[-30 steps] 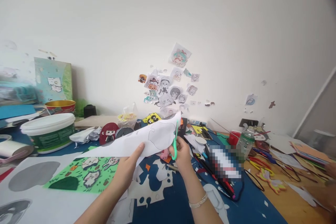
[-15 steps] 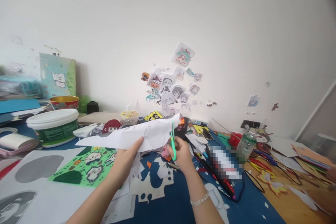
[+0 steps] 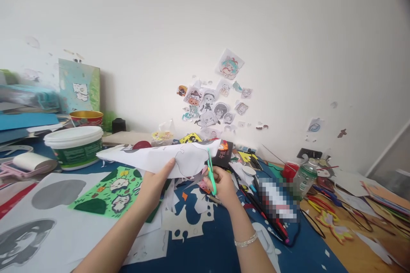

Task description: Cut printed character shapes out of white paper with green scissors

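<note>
One sheet [image 3: 160, 163] is pinched in the left hand [image 3: 156, 182], thumb on top, above the table [image 3: 201, 258]; the right hand [image 3: 224, 185] grips the scissors [image 3: 210, 172] at the sheet's right edge. A green drawing [image 3: 107, 194] lies below, toward the left.

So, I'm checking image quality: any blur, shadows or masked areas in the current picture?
Head view: the green scissors look fairly clear; the tub's lettering is too soft to read; a soft shadow on the wall beside the painted panel; a pixelated block hides what lies there; upper right corner dark.
</note>
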`<state>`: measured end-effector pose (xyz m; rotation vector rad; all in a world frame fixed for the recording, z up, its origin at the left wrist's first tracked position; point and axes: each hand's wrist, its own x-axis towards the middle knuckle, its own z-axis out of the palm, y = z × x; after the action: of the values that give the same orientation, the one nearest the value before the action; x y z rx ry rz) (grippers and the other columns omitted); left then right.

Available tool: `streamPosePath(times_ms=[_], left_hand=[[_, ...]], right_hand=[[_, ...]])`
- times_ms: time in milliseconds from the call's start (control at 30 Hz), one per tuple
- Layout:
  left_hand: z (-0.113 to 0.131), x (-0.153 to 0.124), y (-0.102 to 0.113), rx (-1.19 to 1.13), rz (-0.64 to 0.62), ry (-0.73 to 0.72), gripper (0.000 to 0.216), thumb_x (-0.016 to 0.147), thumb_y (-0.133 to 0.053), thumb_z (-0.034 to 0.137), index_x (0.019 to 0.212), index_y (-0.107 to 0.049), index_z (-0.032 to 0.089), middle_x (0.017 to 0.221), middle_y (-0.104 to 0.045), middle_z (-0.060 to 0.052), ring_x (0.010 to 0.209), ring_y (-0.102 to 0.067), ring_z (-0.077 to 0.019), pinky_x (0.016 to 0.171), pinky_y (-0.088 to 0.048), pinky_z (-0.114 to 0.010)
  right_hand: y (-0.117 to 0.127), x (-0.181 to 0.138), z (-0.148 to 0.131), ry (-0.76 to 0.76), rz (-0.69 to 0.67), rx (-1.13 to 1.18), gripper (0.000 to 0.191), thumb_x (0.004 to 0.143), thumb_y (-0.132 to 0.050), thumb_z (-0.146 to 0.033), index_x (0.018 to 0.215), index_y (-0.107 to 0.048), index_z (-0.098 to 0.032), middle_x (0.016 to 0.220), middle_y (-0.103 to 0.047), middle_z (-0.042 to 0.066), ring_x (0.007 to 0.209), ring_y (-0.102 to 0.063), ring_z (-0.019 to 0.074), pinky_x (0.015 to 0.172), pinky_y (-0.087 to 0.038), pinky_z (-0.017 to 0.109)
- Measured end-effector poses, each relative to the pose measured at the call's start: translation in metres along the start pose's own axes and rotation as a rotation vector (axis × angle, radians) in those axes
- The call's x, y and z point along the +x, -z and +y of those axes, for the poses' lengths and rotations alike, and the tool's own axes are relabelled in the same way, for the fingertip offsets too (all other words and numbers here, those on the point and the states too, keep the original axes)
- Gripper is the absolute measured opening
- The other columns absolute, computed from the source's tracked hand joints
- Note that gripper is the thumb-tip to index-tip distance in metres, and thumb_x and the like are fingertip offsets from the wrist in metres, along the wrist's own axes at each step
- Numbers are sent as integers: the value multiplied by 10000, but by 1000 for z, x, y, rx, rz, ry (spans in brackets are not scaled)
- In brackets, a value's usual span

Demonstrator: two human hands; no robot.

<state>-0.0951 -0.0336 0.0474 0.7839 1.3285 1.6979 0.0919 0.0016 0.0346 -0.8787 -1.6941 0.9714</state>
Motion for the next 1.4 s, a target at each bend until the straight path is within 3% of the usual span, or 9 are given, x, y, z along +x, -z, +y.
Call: streamPosePath(times_ms=[233,533,767,1000,1167,1300,1400], left_hand=[[0,7,4,-53,-67,-180,587,642,-678,405,1171,-482,243,1219,-534,-80,1063,-523,-254,884,-448,-397],[-3,18,8,-33,-82,-138,567,646,-670,419,1140,-500,197,1228,-524,-109,1081,-511,-272,912,-422,-401],[-16,26,9,-50,-158,-151,551,678,-649,406,1158,-481,192,1223,-531,-108,1100,-502,-247,939,-395,-353],[-28,26,5,-76,-196,-75,576,666,-657,411,1162,-475,183,1236,-516,-125,1093,-505,-253,907,-419,-368],[-33,14,-6,-200,-230,-6,586,661,-672,385,1172,-466,184,1214,-530,-129,998,-565,-238,777,-503,-329],[-32,2,-16,-303,-327,53,634,664,-674,366,1210,-420,169,1165,-551,-142,800,-615,-212,644,-542,-343],[-32,-3,-18,-323,-418,53,588,685,-656,359,1191,-434,159,1059,-597,-131,683,-621,-177,663,-538,-356]], right_hand=[[0,2,5,-18,-52,12,250,636,-646,-304,824,-596,-147,613,-542,5,550,-477,127,532,-427,247],[5,0,5,-29,-157,-78,164,690,-605,-300,756,-565,-155,554,-505,-20,503,-457,109,503,-414,231],[9,2,9,-125,-233,-73,250,639,-669,-345,741,-550,-150,553,-527,-21,501,-474,115,489,-407,229],[14,2,11,-115,-246,-45,248,677,-648,-360,788,-582,-148,581,-521,-16,517,-484,121,510,-415,246],[17,0,7,-77,-179,-41,302,689,-634,-374,896,-596,-156,726,-579,29,614,-512,150,572,-427,260],[21,3,13,-80,-124,-11,307,690,-623,-394,870,-575,-149,648,-543,11,555,-467,134,549,-413,262],[21,5,19,-67,-99,-1,292,698,-617,-381,870,-562,-152,650,-532,5,553,-449,125,540,-399,253]])
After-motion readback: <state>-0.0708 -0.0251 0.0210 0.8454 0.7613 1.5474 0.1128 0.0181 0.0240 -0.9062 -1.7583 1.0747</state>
